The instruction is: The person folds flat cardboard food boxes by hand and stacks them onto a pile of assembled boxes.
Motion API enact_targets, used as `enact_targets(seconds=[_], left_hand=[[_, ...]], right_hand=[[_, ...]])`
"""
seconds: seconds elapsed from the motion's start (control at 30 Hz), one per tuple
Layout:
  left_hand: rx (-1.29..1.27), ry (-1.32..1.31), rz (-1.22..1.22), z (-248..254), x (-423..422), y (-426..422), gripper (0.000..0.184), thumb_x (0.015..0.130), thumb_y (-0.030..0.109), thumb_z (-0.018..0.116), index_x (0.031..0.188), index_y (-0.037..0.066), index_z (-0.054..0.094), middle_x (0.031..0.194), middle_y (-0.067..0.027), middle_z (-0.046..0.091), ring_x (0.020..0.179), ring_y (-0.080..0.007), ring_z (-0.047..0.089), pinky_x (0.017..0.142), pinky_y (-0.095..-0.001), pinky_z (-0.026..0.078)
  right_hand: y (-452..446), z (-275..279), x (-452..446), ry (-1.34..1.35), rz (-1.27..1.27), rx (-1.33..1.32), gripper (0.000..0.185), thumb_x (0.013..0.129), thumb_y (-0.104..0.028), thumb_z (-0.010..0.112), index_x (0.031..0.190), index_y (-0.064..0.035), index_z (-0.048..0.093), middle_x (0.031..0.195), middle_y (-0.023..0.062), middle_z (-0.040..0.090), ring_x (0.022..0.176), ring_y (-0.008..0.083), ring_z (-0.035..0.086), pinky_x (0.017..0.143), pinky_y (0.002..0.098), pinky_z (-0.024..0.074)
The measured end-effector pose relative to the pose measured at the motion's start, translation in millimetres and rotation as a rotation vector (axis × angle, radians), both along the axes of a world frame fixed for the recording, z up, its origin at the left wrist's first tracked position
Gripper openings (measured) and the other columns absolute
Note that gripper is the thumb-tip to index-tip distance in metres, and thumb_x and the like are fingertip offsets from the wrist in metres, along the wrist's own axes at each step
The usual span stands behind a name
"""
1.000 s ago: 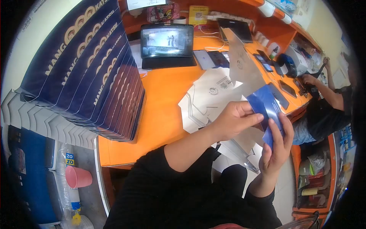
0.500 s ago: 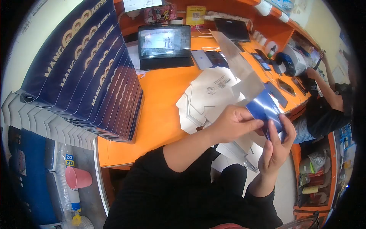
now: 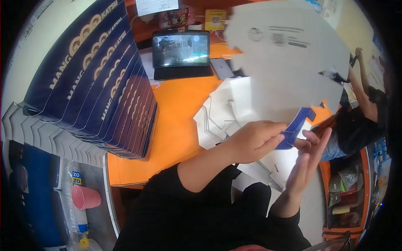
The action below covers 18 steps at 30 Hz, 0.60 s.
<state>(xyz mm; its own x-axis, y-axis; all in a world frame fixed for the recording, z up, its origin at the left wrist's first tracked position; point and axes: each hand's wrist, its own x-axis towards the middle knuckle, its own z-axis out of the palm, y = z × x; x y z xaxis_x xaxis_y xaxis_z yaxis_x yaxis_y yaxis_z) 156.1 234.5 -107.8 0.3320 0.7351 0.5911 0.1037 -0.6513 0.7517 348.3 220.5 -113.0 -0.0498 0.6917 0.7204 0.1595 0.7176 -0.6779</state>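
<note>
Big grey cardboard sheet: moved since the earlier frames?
Yes, upward in view: the cardboard sheet now rises well above the top of the tablet; before, its tip stayed slightly below that. Its printed face now shows broadside.

pink cup [image 3: 86,197], lit tablet [image 3: 181,49]

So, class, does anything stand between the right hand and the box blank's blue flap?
Nothing visible does: the right hand is right beside the blue flap, contact unclear, while the left hand pinches the flap.
</note>
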Motion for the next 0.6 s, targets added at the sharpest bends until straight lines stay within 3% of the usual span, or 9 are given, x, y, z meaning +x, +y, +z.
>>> enact_targets(seconds=[0.07,0.17,0.3,0.33,0.43,0.47,0.57,0.6], left_hand=[[-0.053,0.097,0.059,0.0,0.0,2.9,0.027,0.098,0.012,0.050,0.122,0.001,0.058,0.094,-0.0194,0.067,0.082,-0.0316,0.066,0.072,-0.0356,0.051],[-0.007,0.172,0.046,-8.8,7.2,4.9,0.028,0.099,0.018,0.050,0.121,0.003,0.059,0.091,-0.0186,0.068,0.080,-0.0323,0.068,0.072,-0.0382,0.051],[-0.055,0.307,0.054,-12.0,12.3,9.0,0.028,0.099,0.026,0.051,0.119,0.008,0.060,0.087,-0.0173,0.069,0.077,-0.0340,0.068,0.073,-0.0409,0.052],[-0.069,0.345,0.063,-12.3,12.9,9.1,0.028,0.099,0.028,0.052,0.119,0.010,0.060,0.087,-0.0172,0.069,0.077,-0.0344,0.068,0.074,-0.0411,0.052],[-0.106,0.454,0.076,-10.0,13.9,8.2,0.028,0.099,0.030,0.053,0.119,0.013,0.061,0.087,-0.0168,0.070,0.078,-0.0346,0.069,0.074,-0.0416,0.052],[-0.117,0.489,0.077,-9.1,14.3,8.0,0.028,0.098,0.031,0.054,0.120,0.014,0.061,0.088,-0.0167,0.070,0.079,-0.0344,0.069,0.075,-0.0416,0.052],[-0.105,0.492,0.075,-12.9,16.0,9.6,0.029,0.098,0.031,0.054,0.120,0.014,0.061,0.089,-0.0165,0.070,0.079,-0.0326,0.070,0.075,-0.0399,0.053],[-0.119,0.425,0.093,-13.2,15.3,10.1,0.029,0.098,0.031,0.055,0.120,0.014,0.062,0.090,-0.0164,0.071,0.079,-0.0319,0.070,0.074,-0.0391,0.053]], right_hand=[[11.0,2.5,10.4,0.061,-0.015,-0.028,0.071,0.101,-0.032,0.048,0.156,-0.0025,0.013,0.113,0.0112,0.054,0.085,0.0141,0.053,0.082,0.0276,0.0423],[30.7,-8.9,35.1,0.032,-0.066,-0.025,0.062,0.104,-0.027,0.043,0.155,-0.0024,0.016,0.106,0.0066,0.053,0.080,0.0112,0.048,0.076,0.0241,0.0403],[32.7,-14.1,53.1,0.104,-0.164,-0.085,0.049,0.104,-0.024,0.048,0.147,-0.0019,0.040,0.089,-0.0015,0.052,0.068,0.0070,0.042,0.063,0.0209,0.0374],[32.3,-12.7,55.3,0.168,-0.185,-0.113,0.036,0.100,-0.018,0.057,0.131,0.0002,0.058,0.088,-0.0015,0.053,0.066,0.0065,0.044,0.060,0.0196,0.0366],[37.5,-18.1,56.0,0.007,-0.294,-0.048,0.024,0.094,-0.008,0.064,0.116,0.0007,0.067,0.089,-0.0004,0.054,0.070,0.0065,0.048,0.062,0.0192,0.0380],[39.5,-20.9,54.8,0.040,-0.209,-0.022,0.018,0.088,0.001,0.068,0.105,0.0002,0.069,0.087,0.0004,0.056,0.072,0.0068,0.052,0.064,0.0193,0.0395],[35.9,-15.8,46.4,-0.209,-0.290,0.154,0.018,0.087,0.002,0.068,0.106,0.0004,0.069,0.085,0.0001,0.057,0.072,0.0070,0.052,0.064,0.0193,0.0402],[39.9,-19.3,46.6,-0.142,-0.360,0.166,0.028,0.087,0.002,0.068,0.115,0.0005,0.067,0.083,-0.0008,0.057,0.070,0.0061,0.051,0.063,0.0179,0.0385]])
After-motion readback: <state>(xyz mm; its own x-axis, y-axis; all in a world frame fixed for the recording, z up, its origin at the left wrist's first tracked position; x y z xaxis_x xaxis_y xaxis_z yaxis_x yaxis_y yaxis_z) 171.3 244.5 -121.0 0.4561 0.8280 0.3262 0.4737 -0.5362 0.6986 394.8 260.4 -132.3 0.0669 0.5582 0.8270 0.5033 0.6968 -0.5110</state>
